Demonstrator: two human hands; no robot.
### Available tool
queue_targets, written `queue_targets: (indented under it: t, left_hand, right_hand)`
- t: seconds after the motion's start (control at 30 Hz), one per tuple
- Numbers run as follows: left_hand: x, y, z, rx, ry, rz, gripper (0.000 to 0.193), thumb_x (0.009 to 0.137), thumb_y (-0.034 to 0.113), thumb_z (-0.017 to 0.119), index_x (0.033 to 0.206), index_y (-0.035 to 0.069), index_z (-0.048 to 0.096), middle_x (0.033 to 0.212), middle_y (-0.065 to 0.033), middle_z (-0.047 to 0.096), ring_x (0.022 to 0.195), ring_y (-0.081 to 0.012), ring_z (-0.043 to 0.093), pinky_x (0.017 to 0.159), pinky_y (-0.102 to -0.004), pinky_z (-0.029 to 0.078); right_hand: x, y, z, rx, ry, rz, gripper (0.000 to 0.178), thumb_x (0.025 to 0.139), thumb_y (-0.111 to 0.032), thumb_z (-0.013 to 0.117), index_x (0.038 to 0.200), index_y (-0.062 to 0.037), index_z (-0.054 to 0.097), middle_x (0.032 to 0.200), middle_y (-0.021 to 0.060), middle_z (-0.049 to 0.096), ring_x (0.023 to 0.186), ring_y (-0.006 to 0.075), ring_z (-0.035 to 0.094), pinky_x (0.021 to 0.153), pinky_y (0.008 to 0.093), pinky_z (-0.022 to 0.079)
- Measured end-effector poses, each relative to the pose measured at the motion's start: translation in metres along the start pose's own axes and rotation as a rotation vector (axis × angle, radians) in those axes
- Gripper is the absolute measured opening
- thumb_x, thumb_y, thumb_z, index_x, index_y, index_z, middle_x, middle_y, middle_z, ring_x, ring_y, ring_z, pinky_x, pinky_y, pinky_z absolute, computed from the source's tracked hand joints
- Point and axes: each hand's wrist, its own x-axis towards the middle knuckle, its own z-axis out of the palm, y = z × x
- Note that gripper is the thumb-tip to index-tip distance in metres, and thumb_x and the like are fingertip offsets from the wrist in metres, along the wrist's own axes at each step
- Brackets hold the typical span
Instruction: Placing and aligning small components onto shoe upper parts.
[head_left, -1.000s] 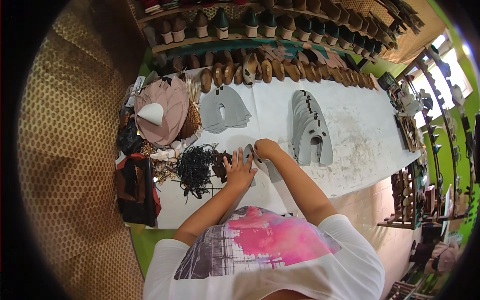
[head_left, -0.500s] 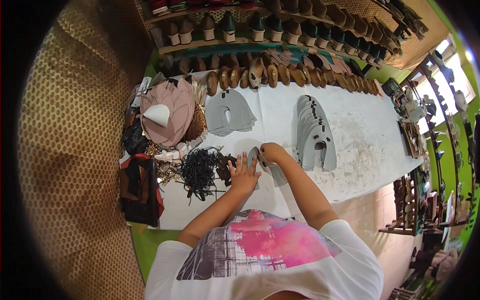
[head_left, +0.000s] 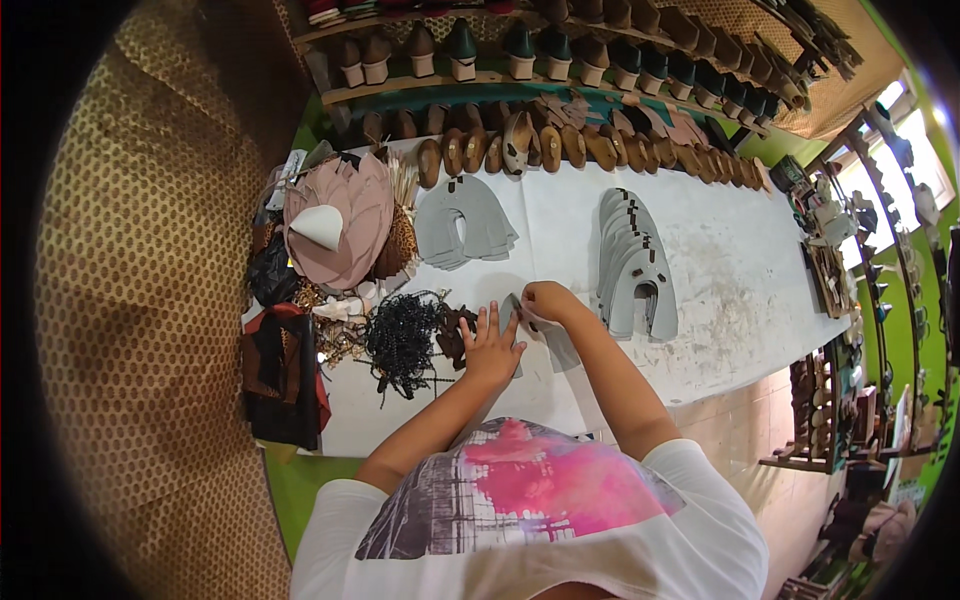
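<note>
On the white-covered table, a grey U-shaped shoe upper piece (head_left: 562,350) lies under my hands. My left hand (head_left: 490,352) presses flat on one side of it, fingers spread. Curled closed, my right hand (head_left: 545,303) rests at the top of the piece; whatever its fingertips pinch is hidden. A small dark tab shows just below that hand. To the right lies an overlapping row of grey upper pieces (head_left: 622,265) with small dark tabs along their tops. Farther off, to the left, sits a fanned stack of similar grey pieces (head_left: 487,222).
Left of my hands are a small brown pile (head_left: 452,335) and a tangle of black beaded strings (head_left: 402,345). Pink pieces (head_left: 350,225) with a white cone are stacked behind. Brown shoe lasts (head_left: 600,150) line the table's back edge, below a shelf of shoes (head_left: 463,55).
Both hands stay in nearly the same place on the grey piece. The whole view has shifted slightly; nothing has visibly been taken up or let go.
</note>
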Motion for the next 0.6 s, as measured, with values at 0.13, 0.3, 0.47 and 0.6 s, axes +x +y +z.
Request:
queue_targets:
  t: [0.13,0.3,0.47,0.6]
  left_hand:
    - [0.002,0.002,0.000,-0.016,0.039,0.012,0.058,0.088,0.043,0.040,0.138,0.016,0.029,0.142,-0.0229,0.021,0.132,-0.0387,0.018,0.099,-0.0640,0.002]
    - [0.002,0.001,-0.001,-0.001,0.037,0.012,0.058,0.088,0.043,0.039,0.139,0.017,0.028,0.142,-0.0228,0.021,0.131,-0.0387,0.019,0.099,-0.0642,0.003]
    - [0.004,0.002,-0.001,0.011,0.041,0.013,0.059,0.088,0.044,0.039,0.139,0.018,0.028,0.142,-0.0227,0.021,0.131,-0.0389,0.020,0.099,-0.0642,0.004]
    - [0.002,0.001,0.000,0.025,0.051,0.019,0.059,0.088,0.044,0.039,0.139,0.019,0.027,0.142,-0.0227,0.021,0.131,-0.0390,0.020,0.099,-0.0640,0.003]
  right_hand:
    - [0.008,0.014,0.008,-0.117,0.051,-0.035,0.017,0.076,-0.020,0.056,0.080,-0.0042,0.063,0.082,0.0168,0.063,0.078,0.0348,0.060,0.069,0.0396,0.047]
    - [0.011,0.007,0.003,-0.221,-0.087,0.002,0.019,0.077,-0.010,0.053,0.090,-0.0037,0.063,0.089,0.0171,0.063,0.083,0.0346,0.059,0.072,0.0391,0.046]
    - [0.012,0.013,0.004,-0.166,0.005,-0.025,0.015,0.076,-0.016,0.055,0.079,-0.0039,0.062,0.083,0.0170,0.063,0.079,0.0342,0.060,0.070,0.0404,0.046]
    - [0.005,0.012,-0.002,0.068,0.114,-0.016,0.024,0.081,-0.025,0.054,0.084,-0.0042,0.065,0.086,0.0187,0.063,0.082,0.0345,0.060,0.073,0.0389,0.046]
